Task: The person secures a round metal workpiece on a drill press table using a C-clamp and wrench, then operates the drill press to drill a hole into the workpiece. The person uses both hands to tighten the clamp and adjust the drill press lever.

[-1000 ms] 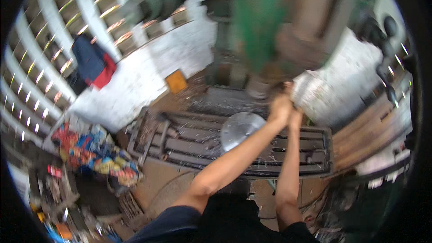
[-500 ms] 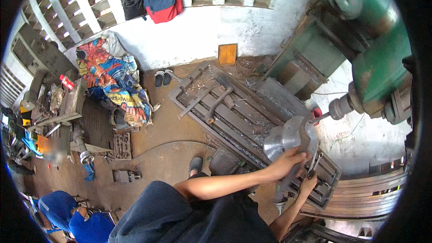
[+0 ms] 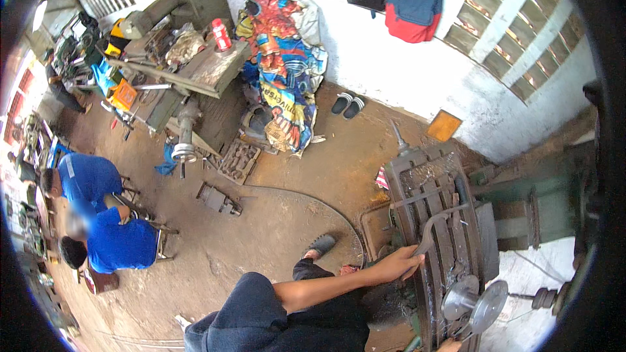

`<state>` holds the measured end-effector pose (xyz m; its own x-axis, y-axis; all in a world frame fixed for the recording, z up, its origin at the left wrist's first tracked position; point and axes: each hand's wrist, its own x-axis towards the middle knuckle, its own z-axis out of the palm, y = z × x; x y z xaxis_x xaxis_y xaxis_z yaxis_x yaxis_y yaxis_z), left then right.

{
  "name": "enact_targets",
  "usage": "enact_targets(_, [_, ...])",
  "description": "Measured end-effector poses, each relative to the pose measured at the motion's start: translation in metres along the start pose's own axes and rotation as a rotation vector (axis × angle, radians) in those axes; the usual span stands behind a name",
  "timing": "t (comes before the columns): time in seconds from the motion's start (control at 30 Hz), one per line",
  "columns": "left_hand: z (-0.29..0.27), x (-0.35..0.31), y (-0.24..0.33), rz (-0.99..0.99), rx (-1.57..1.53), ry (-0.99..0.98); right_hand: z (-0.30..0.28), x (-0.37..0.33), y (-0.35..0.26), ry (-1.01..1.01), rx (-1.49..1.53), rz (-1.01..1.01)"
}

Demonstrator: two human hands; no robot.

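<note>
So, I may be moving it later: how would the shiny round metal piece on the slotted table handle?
The shiny round metal piece is probably heavy for its size, since it looks like bare metal. Its smooth-looking surface may be slippery. If loose, it could roll on its circular rim.

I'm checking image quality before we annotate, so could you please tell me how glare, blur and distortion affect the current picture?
In the head view, glare washes out the far left edge; also in the head view, fisheye distortion splays the white wall slats, while the left hand and curved metal bar look fairly sharp.
</note>
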<state>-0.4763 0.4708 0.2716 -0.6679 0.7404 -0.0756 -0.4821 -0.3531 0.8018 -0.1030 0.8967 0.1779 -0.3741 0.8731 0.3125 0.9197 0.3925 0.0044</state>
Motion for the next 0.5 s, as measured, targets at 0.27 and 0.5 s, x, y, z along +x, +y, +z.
enact_targets(0.27, [-0.029, -0.017, 0.026, 0.001, 0.027, 0.103, -0.190, -0.067, -0.169, 0.348, 0.742, -0.103])
enact_targets(0.5, [-0.018, -0.019, 0.051, -0.149, 0.043, 0.316, -0.199, -0.075, -0.357, -0.117, 1.085, -0.269])
